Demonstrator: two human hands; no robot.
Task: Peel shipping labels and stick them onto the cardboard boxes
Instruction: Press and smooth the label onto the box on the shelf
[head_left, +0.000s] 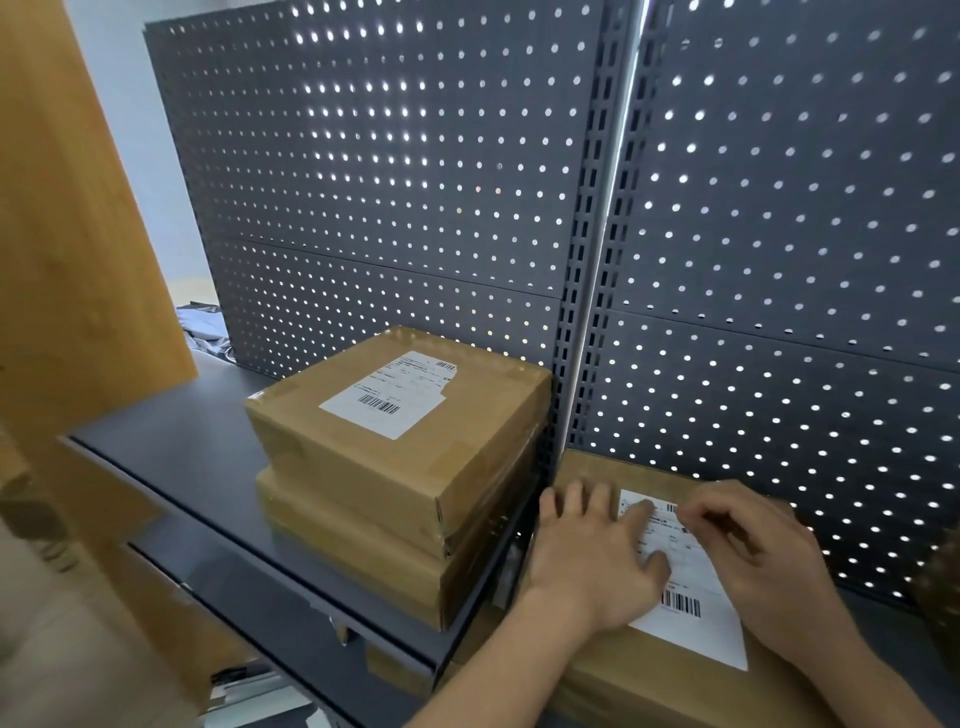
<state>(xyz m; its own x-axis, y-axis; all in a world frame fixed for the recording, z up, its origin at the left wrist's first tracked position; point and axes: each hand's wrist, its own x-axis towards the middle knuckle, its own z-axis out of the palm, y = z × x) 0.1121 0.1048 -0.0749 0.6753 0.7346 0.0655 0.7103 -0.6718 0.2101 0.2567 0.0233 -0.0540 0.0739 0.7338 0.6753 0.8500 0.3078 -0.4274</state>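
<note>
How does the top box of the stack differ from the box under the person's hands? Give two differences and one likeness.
The top stacked box sits untouched on another box; the right-hand box has the left hand and right hand pressing its label. The stacked box stands higher. Both are brown cardboard with white barcode labels.

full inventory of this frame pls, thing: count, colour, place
stacked boxes: 2, brown cardboard, one on the other on the left shelf
label on top stacked box: 1, white with barcodes, on the upper box's top face
box under hands: 1, brown cardboard, lower right, against the pegboard
label under hands: 1, white with barcode, on that box's top face
shelf: 1, dark grey, left centre
pegboard: dark grey perforated panels, behind the shelving
wooden board: 1, tan, far left
left hand: 1, flat, pressing on the label
right hand: 1, fingertips at the label's upper edge
</note>
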